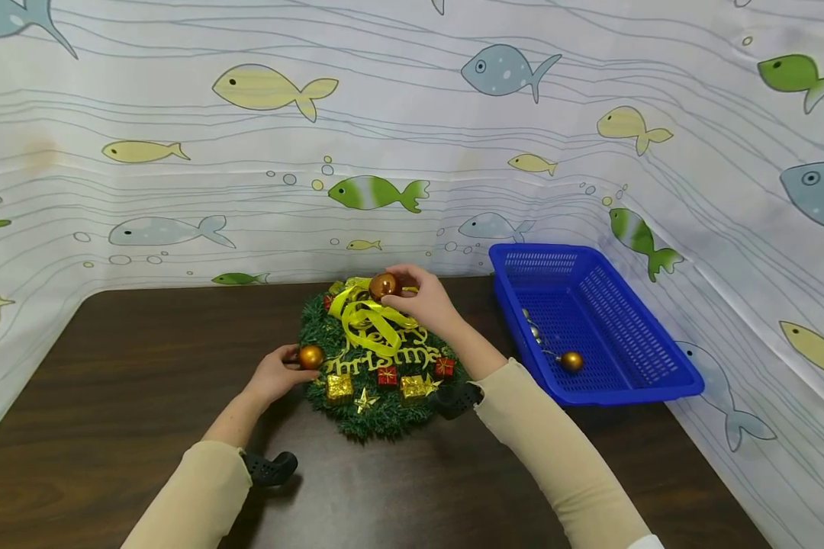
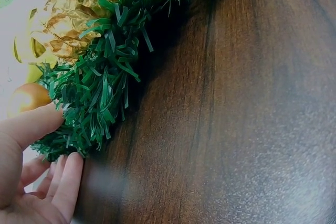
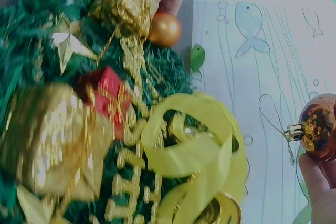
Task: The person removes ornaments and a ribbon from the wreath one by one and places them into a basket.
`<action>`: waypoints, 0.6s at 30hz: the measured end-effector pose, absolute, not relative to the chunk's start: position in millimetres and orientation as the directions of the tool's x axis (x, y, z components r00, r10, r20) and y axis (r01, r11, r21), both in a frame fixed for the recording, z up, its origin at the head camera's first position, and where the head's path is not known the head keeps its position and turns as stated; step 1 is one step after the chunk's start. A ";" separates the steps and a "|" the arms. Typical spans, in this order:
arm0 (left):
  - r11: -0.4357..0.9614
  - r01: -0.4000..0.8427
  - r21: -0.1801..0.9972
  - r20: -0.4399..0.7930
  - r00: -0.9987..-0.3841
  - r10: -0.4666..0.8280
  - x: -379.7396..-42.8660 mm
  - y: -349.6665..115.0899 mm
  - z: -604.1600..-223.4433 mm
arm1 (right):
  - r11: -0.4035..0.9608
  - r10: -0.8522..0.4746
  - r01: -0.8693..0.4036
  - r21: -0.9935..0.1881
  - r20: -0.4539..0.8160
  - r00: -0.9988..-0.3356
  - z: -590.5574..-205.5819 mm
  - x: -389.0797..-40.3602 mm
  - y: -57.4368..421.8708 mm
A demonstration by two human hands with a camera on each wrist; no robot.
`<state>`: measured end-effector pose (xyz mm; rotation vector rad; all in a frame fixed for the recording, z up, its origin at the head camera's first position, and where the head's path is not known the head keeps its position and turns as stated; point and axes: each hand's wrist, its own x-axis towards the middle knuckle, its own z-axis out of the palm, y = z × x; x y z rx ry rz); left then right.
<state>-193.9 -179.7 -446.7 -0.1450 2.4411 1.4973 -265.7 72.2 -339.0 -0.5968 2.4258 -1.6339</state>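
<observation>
A round green wreath (image 1: 383,424) lies flat on the dark brown wood-grain counter (image 1: 144,381), its bristly tinsel needles sticking out all round the edge. Over its upper part spreads a shiny yellow ribbon (image 1: 382,329) in loose loops, partly covering gold lettering (image 1: 384,360) that runs across the middle. Below the letters sit crinkled gold gift boxes (image 1: 339,388), small red gift boxes (image 1: 387,376) tied with gold cord, and a pointed gold star (image 1: 365,401). A smooth orange-gold ball (image 1: 310,357) is at the wreath's left side, beside the left hand (image 1: 272,377), which has thumb and fingers about that edge in a light grip. The right hand (image 1: 422,301) pinches a glossy copper ball (image 1: 385,286) above the ribbon; its metal cap and thin string loop show in the right wrist view. To the right, a blue basket (image 1: 632,396) contains another gold ball (image 1: 571,361).
</observation>
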 end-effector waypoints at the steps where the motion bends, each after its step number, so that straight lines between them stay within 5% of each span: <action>1: 0.459 -0.226 0.859 -0.283 -0.957 0.058 -193.9 -179.8 -446.6 | 0.328 -0.404 -0.236 -0.915 0.090 -0.910 -337.7 -266.0 75.2; 18: 0.475 -0.217 0.853 -0.282 -0.957 0.069 -196.3 -181.4 -446.9 | 0.400 -0.306 -0.235 -0.886 0.113 -0.945 -324.5 -272.5 127.1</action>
